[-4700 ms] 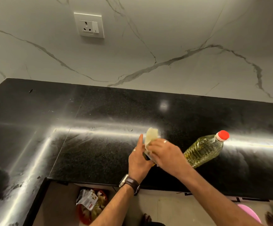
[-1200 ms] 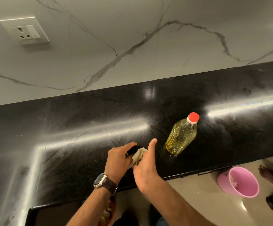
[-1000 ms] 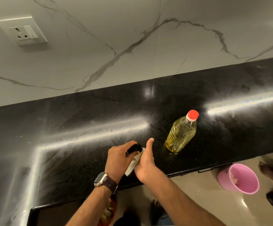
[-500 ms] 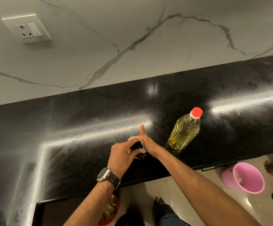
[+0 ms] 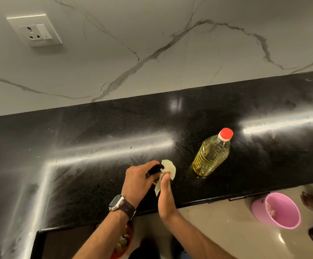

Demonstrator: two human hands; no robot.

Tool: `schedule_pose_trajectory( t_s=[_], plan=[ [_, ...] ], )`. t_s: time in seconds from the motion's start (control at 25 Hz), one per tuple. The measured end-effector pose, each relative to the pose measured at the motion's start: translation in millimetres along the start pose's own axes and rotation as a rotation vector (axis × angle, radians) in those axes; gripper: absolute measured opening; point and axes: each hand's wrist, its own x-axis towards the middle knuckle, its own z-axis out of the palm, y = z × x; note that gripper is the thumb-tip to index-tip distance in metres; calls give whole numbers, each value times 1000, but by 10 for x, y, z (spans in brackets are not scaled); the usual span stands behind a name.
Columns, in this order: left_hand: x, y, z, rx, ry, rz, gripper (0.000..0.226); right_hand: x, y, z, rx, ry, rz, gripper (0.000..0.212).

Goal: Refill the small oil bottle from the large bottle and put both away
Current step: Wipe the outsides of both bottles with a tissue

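Both hands are drawing back toward the counter's near edge after reaching farther in half a second ago, while the large oil bottle (image 5: pixel 212 153) is standing exactly where it stood, red cap (image 5: pixel 226 134) screwed on. A person's left hand (image 5: pixel 139 181) is curling over the black top of the small oil bottle (image 5: pixel 155 169), gripping it just above the black granite countertop (image 5: pixel 96 184); the right hand (image 5: pixel 166 195) is pressing a pale tissue (image 5: pixel 167 168) against the bottle's side, fingers fairly straight (the bottle's body is almost wholly hidden between the two hands, so its fill level cannot be told).

Judging by the capped large bottle and the wiping, the pouring seems finished and the clean-up of drips is in hand. Next would come setting the tissue aside and carrying both bottles off to storage, which calls for a firm grip, since oily plastic may slip.

The small bottle is lying directly under the left palm and touching the right fingertips through the tissue; the large bottle is standing upright to the right, near but apart from either hand. A pink bucket (image 5: pixel 277 211) is sitting on the floor below the counter edge.
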Motion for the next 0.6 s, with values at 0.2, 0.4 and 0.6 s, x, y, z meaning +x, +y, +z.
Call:
schedule_pose_trajectory(
  t_s=[0.2, 0.4, 0.6],
  plan=[
    [-3, -18, 27, -2, 29, -32, 42, 235, -165, -491, -528, -118, -274, 89],
    [-11, -36, 32, -25, 25, -16, 45, 317, -201, -610, -711, -245, -434, 88],
    [-12, 19, 41, -35, 47, -28, 41, 40, -43, -686, -690, -182, -409, 79]
  ],
)
